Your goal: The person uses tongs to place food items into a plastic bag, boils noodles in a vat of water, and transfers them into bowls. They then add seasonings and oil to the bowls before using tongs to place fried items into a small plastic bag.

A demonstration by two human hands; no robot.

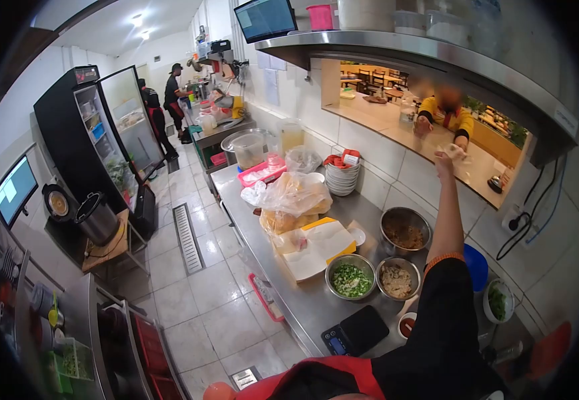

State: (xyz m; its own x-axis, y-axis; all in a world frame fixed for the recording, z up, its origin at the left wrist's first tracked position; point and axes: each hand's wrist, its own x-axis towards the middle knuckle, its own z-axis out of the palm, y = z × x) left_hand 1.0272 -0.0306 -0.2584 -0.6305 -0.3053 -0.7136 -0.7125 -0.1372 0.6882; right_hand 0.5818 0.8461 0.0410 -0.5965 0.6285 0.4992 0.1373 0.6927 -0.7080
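Observation:
My right arm reaches through the serving window, and my right hand [444, 164] is closed on a thin clear plastic item [455, 153], perhaps a bag. Facing it across the counter is a person in a yellow top [461, 121], both hands near the item but apart from mine. At the bottom edge a small skin-coloured patch [219, 391] may be part of my left hand; its fingers cannot be made out. Below my arm are metal bowls of chopped greens [351, 280], pale filling [397, 279] and brown filling [405, 230].
A black scale [355, 331] and a small cup of red sauce [406, 326] sit on the steel table [283, 293]. Bagged bread [294, 198], a paper-lined box [316, 247] and stacked plates [343, 179] stand further back. Two people work beyond the open fridge [69, 127]. A shelf hangs overhead.

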